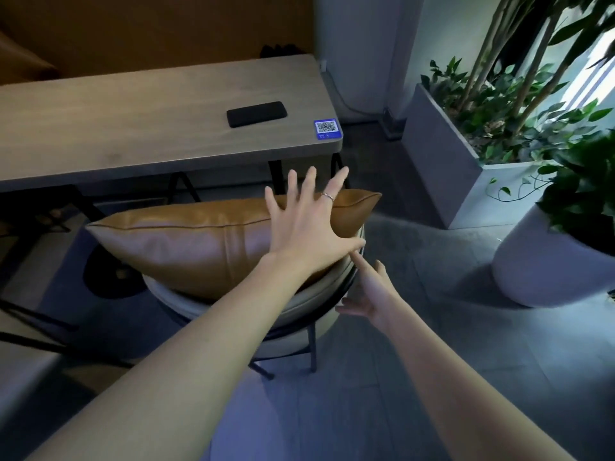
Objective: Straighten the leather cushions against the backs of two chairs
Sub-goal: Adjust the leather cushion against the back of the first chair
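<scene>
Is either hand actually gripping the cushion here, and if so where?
Nothing is gripped. The left hand lies spread, fingers open, over the right part of the tan leather cushion. The right hand is open beside the chair, holding nothing.

A long wooden desk (139,104) with rounded corners and black metal legs fills the upper left. On its top lie a black phone (256,114) and, nearer the right corner, a blue QR-code sticker (327,129). Behind the desk runs an orange-brown wall (149,28). Right of the desk stands a white column (362,44), and beyond it a grey rectangular planter (442,151) full of leafy plants, lit by cool daylight from the upper right. A round white pot (539,271) sits near the planter. The floor (416,261) below the desk is grey tile.
</scene>
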The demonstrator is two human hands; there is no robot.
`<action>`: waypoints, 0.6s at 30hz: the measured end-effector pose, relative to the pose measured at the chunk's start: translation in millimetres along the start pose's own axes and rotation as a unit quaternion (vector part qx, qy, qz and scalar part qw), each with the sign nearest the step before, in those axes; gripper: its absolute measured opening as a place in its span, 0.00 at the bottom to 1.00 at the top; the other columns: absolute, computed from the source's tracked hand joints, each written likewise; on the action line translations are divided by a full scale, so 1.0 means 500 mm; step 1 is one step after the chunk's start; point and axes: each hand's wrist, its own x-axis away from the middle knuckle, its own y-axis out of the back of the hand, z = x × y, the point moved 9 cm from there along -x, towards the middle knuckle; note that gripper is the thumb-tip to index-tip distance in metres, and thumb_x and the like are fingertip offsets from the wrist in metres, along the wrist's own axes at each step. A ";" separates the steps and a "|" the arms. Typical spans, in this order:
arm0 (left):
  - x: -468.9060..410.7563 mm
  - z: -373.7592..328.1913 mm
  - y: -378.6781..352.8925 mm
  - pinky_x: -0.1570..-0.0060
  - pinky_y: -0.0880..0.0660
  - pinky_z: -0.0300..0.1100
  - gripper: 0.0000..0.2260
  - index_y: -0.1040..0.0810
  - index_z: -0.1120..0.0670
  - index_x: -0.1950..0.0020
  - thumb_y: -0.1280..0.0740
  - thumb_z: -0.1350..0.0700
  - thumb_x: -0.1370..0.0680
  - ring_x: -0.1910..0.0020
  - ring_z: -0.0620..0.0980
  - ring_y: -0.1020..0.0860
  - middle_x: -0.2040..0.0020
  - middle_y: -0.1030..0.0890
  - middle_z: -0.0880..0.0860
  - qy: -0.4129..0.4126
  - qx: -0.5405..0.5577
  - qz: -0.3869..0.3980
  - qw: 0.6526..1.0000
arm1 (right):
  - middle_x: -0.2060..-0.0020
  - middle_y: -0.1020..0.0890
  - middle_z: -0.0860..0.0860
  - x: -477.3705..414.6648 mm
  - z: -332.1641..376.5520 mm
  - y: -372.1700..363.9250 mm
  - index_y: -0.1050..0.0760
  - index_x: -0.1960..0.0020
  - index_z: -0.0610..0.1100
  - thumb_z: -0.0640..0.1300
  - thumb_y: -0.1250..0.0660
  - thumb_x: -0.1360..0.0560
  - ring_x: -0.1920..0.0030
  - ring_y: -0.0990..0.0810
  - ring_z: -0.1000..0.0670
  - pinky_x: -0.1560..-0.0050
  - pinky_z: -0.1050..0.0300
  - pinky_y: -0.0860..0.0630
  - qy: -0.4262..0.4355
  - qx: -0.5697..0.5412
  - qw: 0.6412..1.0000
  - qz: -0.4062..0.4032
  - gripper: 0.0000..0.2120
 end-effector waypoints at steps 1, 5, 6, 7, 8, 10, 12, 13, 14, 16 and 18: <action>-0.015 -0.021 -0.011 0.23 0.57 0.71 0.51 0.58 0.36 0.17 0.31 0.26 0.29 0.16 0.62 0.56 0.13 0.52 0.55 -0.013 -0.021 0.007 1.000 | 0.15 0.41 0.47 -0.007 0.003 -0.002 0.59 0.13 0.58 0.65 0.27 0.24 0.38 0.17 0.29 0.55 0.38 0.12 0.003 0.008 1.000 0.003 0.53; -0.043 -0.045 -0.045 0.23 0.53 0.70 0.51 0.56 0.37 0.16 0.31 0.26 0.30 0.16 0.62 0.52 0.14 0.48 0.55 -0.011 -0.049 0.029 0.998 | 0.21 0.30 0.48 -0.037 0.004 -0.022 0.46 0.15 0.55 0.62 0.31 0.21 0.39 0.16 0.32 0.59 0.39 0.13 0.012 0.008 1.000 0.025 0.41; -0.043 -0.045 -0.051 0.23 0.51 0.69 0.50 0.54 0.37 0.16 0.31 0.26 0.29 0.16 0.62 0.50 0.14 0.46 0.54 -0.011 -0.059 0.027 0.998 | 0.24 0.27 0.48 -0.043 0.004 -0.024 0.41 0.17 0.55 0.61 0.32 0.20 0.39 0.17 0.31 0.58 0.36 0.13 0.014 0.006 1.000 0.025 0.36; -0.041 -0.046 -0.055 0.23 0.50 0.68 0.48 0.53 0.38 0.16 0.32 0.27 0.29 0.16 0.61 0.48 0.15 0.44 0.53 -0.015 -0.070 0.021 0.997 | 0.27 0.25 0.48 -0.047 0.004 -0.025 0.38 0.18 0.55 0.60 0.33 0.20 0.39 0.17 0.31 0.58 0.33 0.13 0.013 0.005 1.000 0.022 0.34; -0.040 -0.047 -0.057 0.24 0.48 0.67 0.46 0.51 0.38 0.16 0.32 0.28 0.28 0.17 0.60 0.46 0.15 0.42 0.52 -0.019 -0.077 0.013 0.997 | 0.28 0.24 0.48 -0.049 0.005 -0.025 0.37 0.18 0.55 0.60 0.32 0.22 0.39 0.17 0.31 0.60 0.33 0.13 0.012 0.001 1.000 0.021 0.35; -0.039 -0.047 -0.057 0.24 0.47 0.66 0.42 0.48 0.38 0.17 0.33 0.30 0.26 0.17 0.59 0.43 0.16 0.39 0.51 -0.023 -0.081 -0.003 0.996 | 0.26 0.25 0.47 -0.052 0.004 -0.027 0.38 0.17 0.55 0.63 0.30 0.30 0.37 0.18 0.30 0.65 0.35 0.14 0.012 -0.008 1.000 0.019 0.44; -0.039 -0.046 -0.054 0.25 0.47 0.65 0.39 0.45 0.38 0.18 0.33 0.32 0.25 0.18 0.58 0.42 0.17 0.38 0.50 -0.026 -0.079 -0.013 0.996 | 0.25 0.25 0.47 -0.059 0.002 -0.028 0.37 0.17 0.55 0.67 0.28 0.40 0.36 0.18 0.29 0.65 0.34 0.14 0.016 -0.016 1.000 0.018 0.53; -0.038 -0.046 -0.053 0.25 0.47 0.64 0.37 0.44 0.38 0.18 0.33 0.34 0.24 0.18 0.58 0.42 0.17 0.37 0.50 -0.028 -0.079 -0.014 0.996 | 0.25 0.25 0.47 -0.064 -0.001 -0.029 0.37 0.18 0.55 0.68 0.28 0.41 0.37 0.18 0.30 0.63 0.33 0.14 0.018 -0.019 1.000 0.017 0.54; -0.037 -0.045 -0.053 0.25 0.47 0.64 0.36 0.44 0.38 0.18 0.33 0.35 0.23 0.18 0.58 0.41 0.17 0.37 0.50 -0.031 -0.080 -0.014 0.996 | 0.26 0.24 0.47 -0.065 -0.004 -0.030 0.36 0.18 0.55 0.69 0.28 0.41 0.37 0.18 0.30 0.63 0.32 0.14 0.020 -0.023 0.999 0.016 0.54; -0.032 -0.044 -0.053 0.24 0.47 0.64 0.35 0.44 0.38 0.18 0.32 0.38 0.22 0.18 0.57 0.41 0.17 0.37 0.50 -0.036 -0.079 -0.010 0.996 | 0.28 0.23 0.47 -0.062 -0.010 -0.030 0.35 0.19 0.56 0.72 0.28 0.40 0.39 0.17 0.31 0.61 0.31 0.14 0.024 -0.029 0.999 0.003 0.52; -0.029 -0.042 -0.051 0.24 0.47 0.64 0.35 0.43 0.38 0.18 0.31 0.40 0.22 0.19 0.57 0.41 0.17 0.36 0.50 -0.039 -0.074 -0.009 0.996 | 0.31 0.21 0.47 -0.056 -0.018 -0.029 0.32 0.21 0.58 0.74 0.29 0.38 0.41 0.16 0.33 0.61 0.33 0.13 0.028 -0.029 0.999 -0.011 0.48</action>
